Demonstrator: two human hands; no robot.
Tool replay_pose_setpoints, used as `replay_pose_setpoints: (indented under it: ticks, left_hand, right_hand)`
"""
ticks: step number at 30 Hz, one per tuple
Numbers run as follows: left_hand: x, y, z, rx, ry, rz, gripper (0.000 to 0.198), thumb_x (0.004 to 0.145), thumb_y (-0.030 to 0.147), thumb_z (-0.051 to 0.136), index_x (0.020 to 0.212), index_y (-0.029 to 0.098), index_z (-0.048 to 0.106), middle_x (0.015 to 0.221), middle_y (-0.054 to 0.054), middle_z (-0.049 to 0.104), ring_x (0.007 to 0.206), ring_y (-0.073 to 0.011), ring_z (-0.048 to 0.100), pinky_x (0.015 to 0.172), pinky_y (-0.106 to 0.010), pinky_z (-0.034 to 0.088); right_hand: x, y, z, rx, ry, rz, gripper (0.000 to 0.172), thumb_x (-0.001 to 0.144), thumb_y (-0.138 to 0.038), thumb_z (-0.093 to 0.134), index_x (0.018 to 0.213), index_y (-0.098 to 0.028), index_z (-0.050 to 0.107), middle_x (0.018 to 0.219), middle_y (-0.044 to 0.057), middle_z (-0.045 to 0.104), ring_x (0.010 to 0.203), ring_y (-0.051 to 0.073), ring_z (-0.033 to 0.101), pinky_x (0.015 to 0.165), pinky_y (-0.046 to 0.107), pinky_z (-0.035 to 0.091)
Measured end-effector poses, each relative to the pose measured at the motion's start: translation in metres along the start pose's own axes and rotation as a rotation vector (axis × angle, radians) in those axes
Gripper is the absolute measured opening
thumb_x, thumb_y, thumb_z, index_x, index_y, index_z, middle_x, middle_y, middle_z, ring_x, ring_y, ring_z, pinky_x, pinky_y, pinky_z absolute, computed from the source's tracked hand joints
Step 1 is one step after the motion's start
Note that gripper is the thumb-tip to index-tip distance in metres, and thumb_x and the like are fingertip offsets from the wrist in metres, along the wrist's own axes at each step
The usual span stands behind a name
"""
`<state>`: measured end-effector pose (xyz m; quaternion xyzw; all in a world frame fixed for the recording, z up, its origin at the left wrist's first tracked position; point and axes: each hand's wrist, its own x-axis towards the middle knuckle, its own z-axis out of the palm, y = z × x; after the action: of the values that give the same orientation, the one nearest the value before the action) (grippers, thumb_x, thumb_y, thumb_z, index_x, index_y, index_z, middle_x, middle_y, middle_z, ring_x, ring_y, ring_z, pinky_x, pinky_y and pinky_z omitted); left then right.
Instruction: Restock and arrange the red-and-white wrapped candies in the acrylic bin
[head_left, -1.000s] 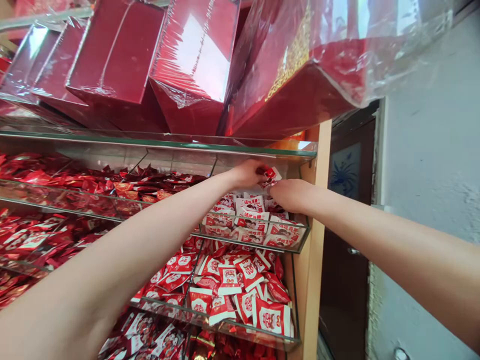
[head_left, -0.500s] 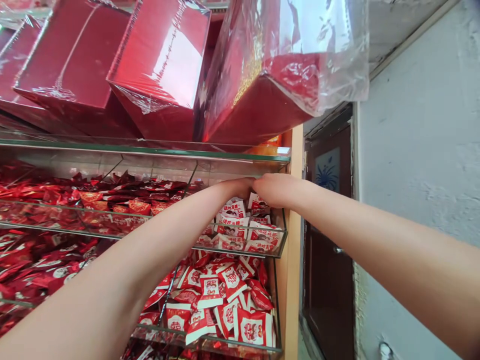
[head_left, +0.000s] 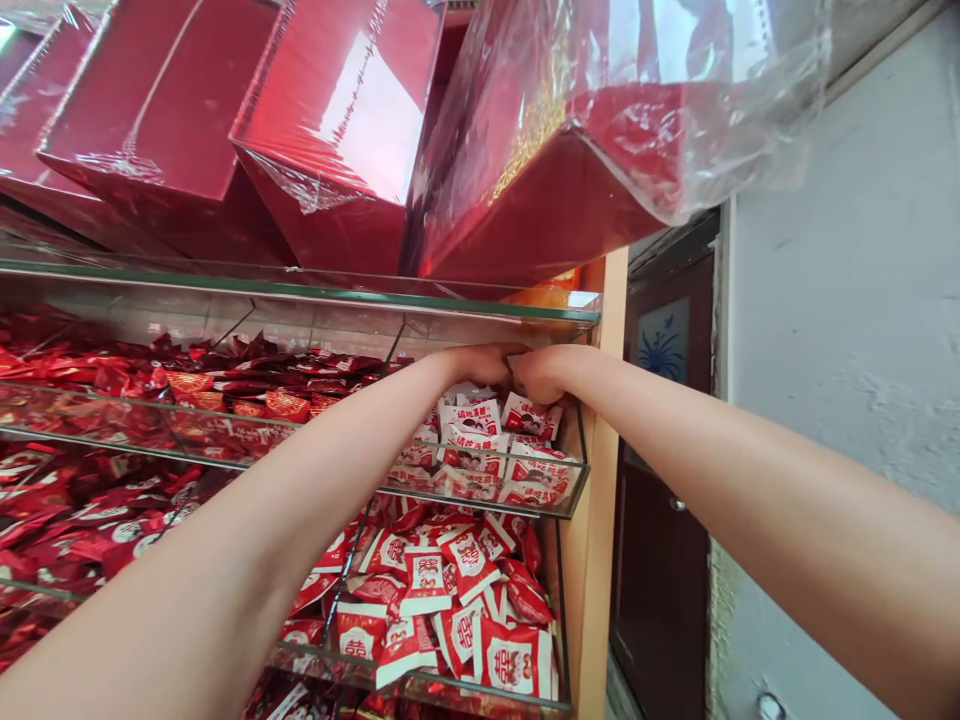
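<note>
Both of my arms reach into the right-end compartment of a glass-fronted shelf. My left hand (head_left: 486,366) and my right hand (head_left: 537,373) meet near its back, bent at the wrists and close together or touching. Below them lie white-and-red candy packets (head_left: 474,440), stacked in rows behind the glass front. One tilted packet (head_left: 532,416) sits right under my right hand. The fingertips of both hands are turned away and hidden, so whether they hold a packet does not show.
Large red boxes (head_left: 330,130) in clear wrap stand on the glass shelf (head_left: 300,290) just above my hands. Red-and-white candy packets (head_left: 427,580) fill the tier below, darker red packets (head_left: 90,530) the left. A wooden post (head_left: 600,450), brown door (head_left: 664,560) and pale wall (head_left: 840,330) bound the right.
The view has shifted slightly, so the shelf appears a little further right. My left hand shows more fully beside the right one. The packet under my right hand now lies more tilted.
</note>
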<state>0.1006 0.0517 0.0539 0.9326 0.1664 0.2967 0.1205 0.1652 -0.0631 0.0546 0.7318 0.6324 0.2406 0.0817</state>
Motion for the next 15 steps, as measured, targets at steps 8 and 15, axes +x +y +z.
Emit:
replay_pose_setpoints:
  ticks: [8,15]
  left_hand:
    - [-0.004,0.003,0.008,0.011,-0.024,0.023,0.017,0.058,0.014,0.057,0.073,0.014,0.065,0.066,0.001,0.064,0.063,-0.0146,0.055,0.061,-0.024,0.044]
    - [-0.001,0.002,0.014,0.053,0.021,0.043,0.056,0.044,0.006,0.069,0.098,0.017,0.062,0.080,0.001,0.070,0.073,-0.0180,0.059,0.066,-0.026,0.047]
  right_hand:
    - [-0.007,-0.011,0.014,0.057,-0.030,-0.021,0.009,0.058,-0.011,0.073,0.065,-0.014,0.067,0.072,0.006,0.067,0.078,0.022,0.065,0.072,0.032,0.052]
    - [0.000,-0.004,0.015,0.204,0.167,0.037,0.015,0.054,0.001,0.070,0.060,-0.012,0.066,0.059,0.004,0.065,0.065,0.021,0.065,0.067,0.033,0.053]
